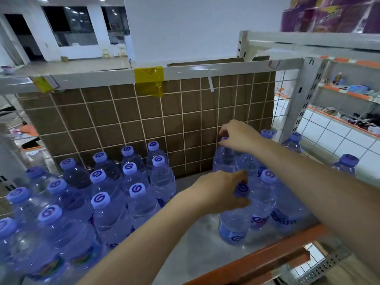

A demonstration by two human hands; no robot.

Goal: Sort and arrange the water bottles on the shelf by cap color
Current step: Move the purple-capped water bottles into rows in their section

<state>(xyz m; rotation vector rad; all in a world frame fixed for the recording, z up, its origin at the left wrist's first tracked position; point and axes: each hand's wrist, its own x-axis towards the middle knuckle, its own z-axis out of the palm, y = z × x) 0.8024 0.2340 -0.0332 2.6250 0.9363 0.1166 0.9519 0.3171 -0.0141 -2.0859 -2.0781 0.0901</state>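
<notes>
My left hand (pixel 221 191) grips a dark-capped bottle (pixel 236 212) at centre right; my right hand (pixel 238 135) pinches another bottle's neck (pixel 224 155) behind it. Light caps (pixel 98 199) fill lower left, so sorting seems mostly done, darker group unfinished.

Bottle cluster (pixel 98 194) left on shelf (pixel 197 239), smaller group (pixel 267 194) right.
</notes>
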